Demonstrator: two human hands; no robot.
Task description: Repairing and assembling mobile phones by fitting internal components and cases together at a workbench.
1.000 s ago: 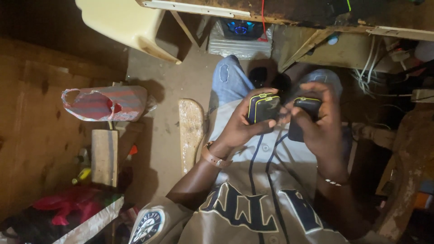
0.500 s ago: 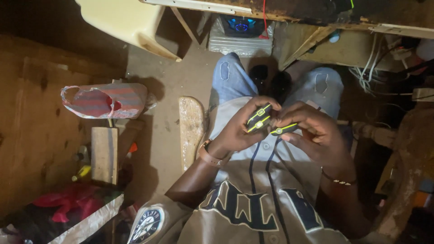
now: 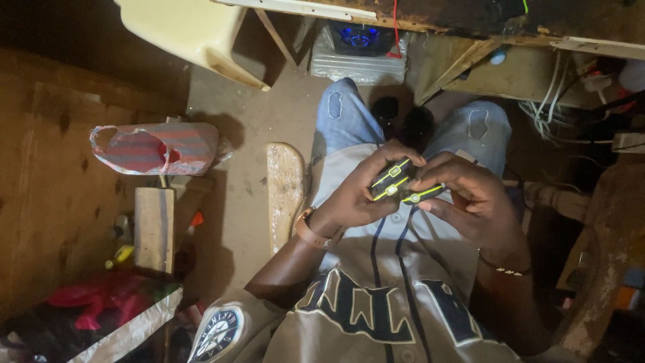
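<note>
Dim room with a bare dirt floor [image 3: 228,222]. Over the lap, the left hand [image 3: 356,198] and right hand [image 3: 470,202] together clamp two black devices with yellow-green stripes [image 3: 400,185], long axes slanting up to the right, their faces hidden edge-on. Left, a red-striped bag [image 3: 154,149]; ahead, a clear plastic-wrapped package [image 3: 353,57], partly hidden under the worktop [image 3: 591,27].

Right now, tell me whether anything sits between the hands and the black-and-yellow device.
Nothing visible does. The left hand and right hand both already grip the black-and-yellow device, with fingers wrapped directly around it.
</note>
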